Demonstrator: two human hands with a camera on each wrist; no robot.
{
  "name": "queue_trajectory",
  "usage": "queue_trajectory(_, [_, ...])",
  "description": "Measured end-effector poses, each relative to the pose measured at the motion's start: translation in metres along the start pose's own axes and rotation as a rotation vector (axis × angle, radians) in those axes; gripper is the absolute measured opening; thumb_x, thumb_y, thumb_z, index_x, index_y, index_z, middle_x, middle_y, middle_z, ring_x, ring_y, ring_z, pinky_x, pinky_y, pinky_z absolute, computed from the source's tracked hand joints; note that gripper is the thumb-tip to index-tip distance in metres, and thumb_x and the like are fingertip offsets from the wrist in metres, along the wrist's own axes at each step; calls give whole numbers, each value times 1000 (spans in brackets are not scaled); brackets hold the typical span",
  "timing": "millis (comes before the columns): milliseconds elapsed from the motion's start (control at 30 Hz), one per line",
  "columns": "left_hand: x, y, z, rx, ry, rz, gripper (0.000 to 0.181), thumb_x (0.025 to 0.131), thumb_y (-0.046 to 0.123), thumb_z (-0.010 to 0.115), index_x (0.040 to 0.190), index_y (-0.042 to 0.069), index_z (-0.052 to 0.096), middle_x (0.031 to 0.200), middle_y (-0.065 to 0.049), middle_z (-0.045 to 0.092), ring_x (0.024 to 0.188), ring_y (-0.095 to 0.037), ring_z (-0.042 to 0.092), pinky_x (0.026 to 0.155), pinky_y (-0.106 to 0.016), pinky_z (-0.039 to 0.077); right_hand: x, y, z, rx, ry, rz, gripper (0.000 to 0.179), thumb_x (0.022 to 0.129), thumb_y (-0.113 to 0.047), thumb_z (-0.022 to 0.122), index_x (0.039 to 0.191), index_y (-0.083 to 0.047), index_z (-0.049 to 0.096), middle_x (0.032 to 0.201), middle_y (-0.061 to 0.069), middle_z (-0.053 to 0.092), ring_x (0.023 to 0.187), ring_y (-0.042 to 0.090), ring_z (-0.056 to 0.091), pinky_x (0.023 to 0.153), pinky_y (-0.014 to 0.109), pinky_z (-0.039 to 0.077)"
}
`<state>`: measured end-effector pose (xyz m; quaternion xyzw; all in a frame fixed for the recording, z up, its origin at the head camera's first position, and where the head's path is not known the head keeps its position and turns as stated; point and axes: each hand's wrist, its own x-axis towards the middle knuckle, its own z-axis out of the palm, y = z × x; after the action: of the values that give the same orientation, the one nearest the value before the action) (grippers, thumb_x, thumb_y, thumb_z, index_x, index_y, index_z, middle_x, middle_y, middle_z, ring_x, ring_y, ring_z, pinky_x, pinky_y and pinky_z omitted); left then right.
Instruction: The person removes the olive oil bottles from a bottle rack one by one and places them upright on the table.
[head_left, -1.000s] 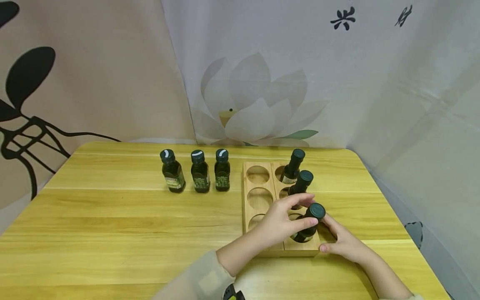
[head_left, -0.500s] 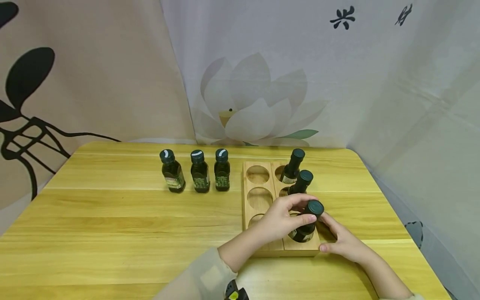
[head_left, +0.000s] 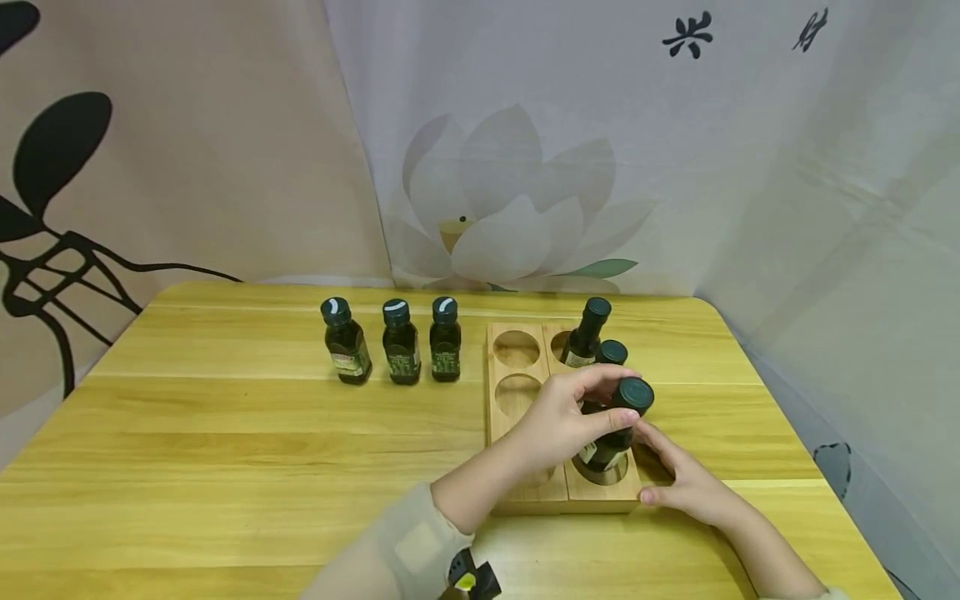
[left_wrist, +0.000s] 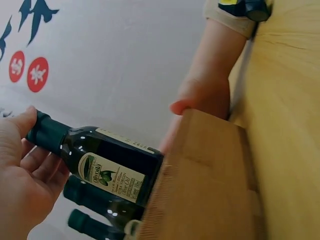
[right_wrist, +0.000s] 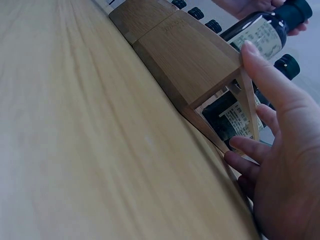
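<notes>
My left hand (head_left: 551, 425) grips a dark green olive oil bottle (left_wrist: 115, 165) around its capped neck. The bottle leans slightly, raised part way out of the front right hole of a wooden bottle rack (head_left: 600, 506). Against the rack's right front corner, my right hand (head_left: 690, 487) holds on, thumb at the front and fingers along the side. Behind the gripped bottle, a second bottle (head_left: 612, 352) is mostly hidden by my left hand. A third bottle (head_left: 587, 332) stands in the far right hole.
Three shorter dark bottles, a left one (head_left: 347, 346), a middle one (head_left: 401, 346) and a right one (head_left: 446, 342), stand upright in a row left of the rack. A printed curtain (head_left: 525, 167) hangs behind the wooden table (head_left: 225, 467).
The olive oil bottle and my left hand have risen a little and moved away from me, showing more of the hole beneath. My right hand and the rack stay put.
</notes>
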<state>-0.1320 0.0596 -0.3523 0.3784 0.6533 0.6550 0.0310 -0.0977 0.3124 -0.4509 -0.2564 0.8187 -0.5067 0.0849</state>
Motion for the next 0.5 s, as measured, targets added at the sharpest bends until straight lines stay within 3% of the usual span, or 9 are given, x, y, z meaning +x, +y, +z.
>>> queue_trajectory(233, [5, 16, -12, 11, 35, 16, 37, 87, 6, 71, 123, 3, 62, 96, -10, 69, 86, -7, 61, 79, -27, 53, 3, -3, 0, 16, -17, -68, 83, 85, -18, 73, 151, -8, 24, 143, 26, 36, 131, 3, 33, 103, 15, 25])
queue_trajectory(400, [6, 29, -23, 34, 77, 41, 34, 86, 5, 71, 120, 3, 63, 94, -9, 68, 84, -8, 61, 77, -29, 54, 5, -4, 1, 28, -28, -71, 82, 87, -26, 72, 153, -15, 24, 148, 14, 35, 133, 10, 35, 104, 19, 27])
queue_trajectory(500, [8, 37, -32, 66, 100, 55, 35, 86, 4, 72, 119, 2, 63, 93, -8, 68, 83, -8, 61, 77, -30, 53, 5, -1, 1, 25, -32, -77, 82, 88, -31, 71, 153, -14, 23, 150, 14, 34, 132, 12, 36, 104, 20, 27])
